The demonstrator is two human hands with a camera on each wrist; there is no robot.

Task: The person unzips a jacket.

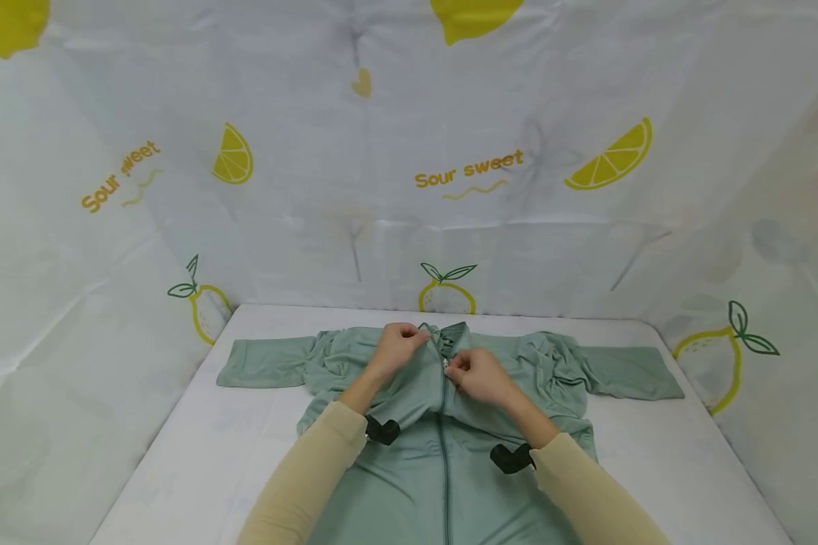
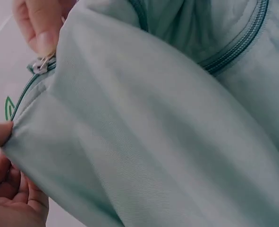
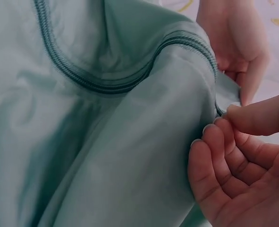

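Head view: jacket (image 1: 443, 424) flat on desk (image 1: 198, 454), zip nearly closed; right hand (image 1: 480, 376) pinches the slider (image 1: 445, 364), left hand (image 1: 397, 346) grips the collar; top stretch left.

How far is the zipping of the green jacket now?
Done: the zipper is closed from the lower edge almost to the collar. In hand: the right hand pinches the zipper pull while the left hand holds the collar. Left: the short stretch at the collar.

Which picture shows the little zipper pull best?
The left wrist view: the silver zipper pull sits close up, pinched by the right hand. In the head view it is only a tiny glint; in the right wrist view fingers hide it.
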